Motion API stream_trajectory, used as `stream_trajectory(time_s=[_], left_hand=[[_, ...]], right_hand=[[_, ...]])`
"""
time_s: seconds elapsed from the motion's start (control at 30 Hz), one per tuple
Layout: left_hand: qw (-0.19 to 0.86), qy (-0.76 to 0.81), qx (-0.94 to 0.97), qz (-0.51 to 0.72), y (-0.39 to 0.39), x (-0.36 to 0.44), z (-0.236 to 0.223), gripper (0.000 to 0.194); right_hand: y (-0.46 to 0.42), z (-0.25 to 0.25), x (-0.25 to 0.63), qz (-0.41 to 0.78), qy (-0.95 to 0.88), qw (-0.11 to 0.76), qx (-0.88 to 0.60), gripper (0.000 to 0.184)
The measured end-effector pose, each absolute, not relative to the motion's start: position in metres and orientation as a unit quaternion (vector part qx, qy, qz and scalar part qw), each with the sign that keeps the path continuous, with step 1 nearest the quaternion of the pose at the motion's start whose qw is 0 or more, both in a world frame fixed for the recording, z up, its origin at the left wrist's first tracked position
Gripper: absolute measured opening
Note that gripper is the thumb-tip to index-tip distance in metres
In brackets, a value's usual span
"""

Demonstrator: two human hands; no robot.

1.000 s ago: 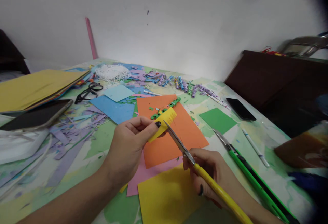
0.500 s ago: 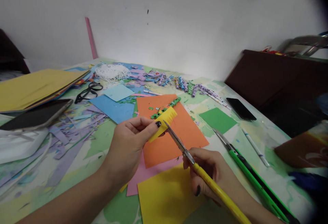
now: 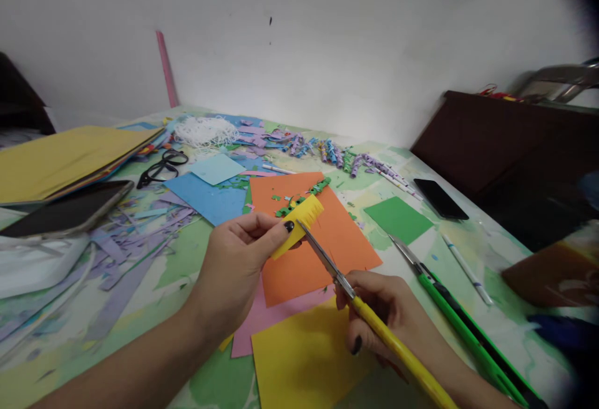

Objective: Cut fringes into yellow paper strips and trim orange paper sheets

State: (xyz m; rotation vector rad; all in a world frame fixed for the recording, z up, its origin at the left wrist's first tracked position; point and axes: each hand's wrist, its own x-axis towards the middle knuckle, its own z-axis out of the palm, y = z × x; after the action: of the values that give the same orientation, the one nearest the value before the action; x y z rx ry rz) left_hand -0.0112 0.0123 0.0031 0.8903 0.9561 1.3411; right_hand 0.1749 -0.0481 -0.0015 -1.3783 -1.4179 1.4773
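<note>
Between the thumb and fingers of my left hand (image 3: 238,265) is a small strip of yellow paper (image 3: 299,225), its far end cut into a fringe. My right hand (image 3: 384,315) grips yellow-handled scissors (image 3: 327,262), whose blade tips meet the strip's edge just right of my left thumb. Beneath both hands lies an orange sheet (image 3: 346,244), with a curled green fringed paper piece (image 3: 319,186) on it. Nearer to me are a pink sheet (image 3: 276,318) and a larger yellow sheet (image 3: 299,359).
A green utility knife (image 3: 449,306) with its blade out lies right of my right hand. Around are a green square (image 3: 397,219), phones (image 3: 440,199) (image 3: 70,209), black glasses (image 3: 161,169), purple paper scraps (image 3: 121,284), white string (image 3: 203,131) and a folder stack (image 3: 70,159).
The strip and my left hand stay almost still. My right thumb has shifted slightly left on the scissors' handle, and the blades look more closed at the strip.
</note>
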Motion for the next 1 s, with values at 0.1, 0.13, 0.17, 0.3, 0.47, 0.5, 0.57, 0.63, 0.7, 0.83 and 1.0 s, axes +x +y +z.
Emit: stream_trajectory(time_s=[0.1, 0.13, 0.17, 0.3, 0.47, 0.5, 0.57, 0.63, 0.7, 0.83, 1.0], left_hand=[[0.592, 0.411, 0.387, 0.576, 0.0126, -0.0110, 0.0026, 0.013], [0.592, 0.411, 0.387, 0.576, 0.0129, -0.0109, 0.0025, 0.013], [0.590, 0.411, 0.389, 0.576, 0.0132, -0.0109, 0.0024, 0.013], [0.587, 0.416, 0.385, 0.578, 0.0137, -0.0113, 0.0021, 0.013], [0.589, 0.415, 0.390, 0.573, 0.0122, -0.0116, 0.0033, 0.012], [0.588, 0.415, 0.389, 0.575, 0.0119, -0.0114, 0.0036, 0.012], [0.584, 0.417, 0.387, 0.579, 0.0118, -0.0108, 0.0039, 0.013], [0.582, 0.417, 0.387, 0.582, 0.0122, -0.0103, 0.0038, 0.013], [0.585, 0.414, 0.386, 0.581, 0.0129, -0.0101, 0.0036, 0.013], [0.596, 0.402, 0.379, 0.583, 0.0134, -0.0096, 0.0037, 0.012], [0.600, 0.405, 0.366, 0.584, 0.0129, -0.0092, 0.0037, 0.012]], right_hand=[[-0.0473, -0.0004, 0.1747, 0.564, -0.547, 0.336, -0.520, 0.047], [-0.0470, 0.0002, 0.1746, 0.562, -0.551, 0.340, -0.515, 0.048], [-0.0467, 0.0008, 0.1744, 0.560, -0.556, 0.342, -0.510, 0.050], [-0.0465, 0.0017, 0.1745, 0.559, -0.571, 0.344, -0.493, 0.051], [-0.0472, 0.0003, 0.1757, 0.561, -0.575, 0.347, -0.484, 0.048], [-0.0472, 0.0004, 0.1757, 0.563, -0.573, 0.346, -0.485, 0.048], [-0.0473, 0.0010, 0.1753, 0.571, -0.564, 0.344, -0.487, 0.047], [-0.0473, 0.0019, 0.1748, 0.578, -0.554, 0.341, -0.492, 0.047], [-0.0471, 0.0021, 0.1746, 0.577, -0.553, 0.337, -0.498, 0.046], [-0.0465, -0.0003, 0.1751, 0.568, -0.559, 0.333, -0.505, 0.039], [-0.0467, -0.0006, 0.1743, 0.572, -0.551, 0.332, -0.509, 0.039]])
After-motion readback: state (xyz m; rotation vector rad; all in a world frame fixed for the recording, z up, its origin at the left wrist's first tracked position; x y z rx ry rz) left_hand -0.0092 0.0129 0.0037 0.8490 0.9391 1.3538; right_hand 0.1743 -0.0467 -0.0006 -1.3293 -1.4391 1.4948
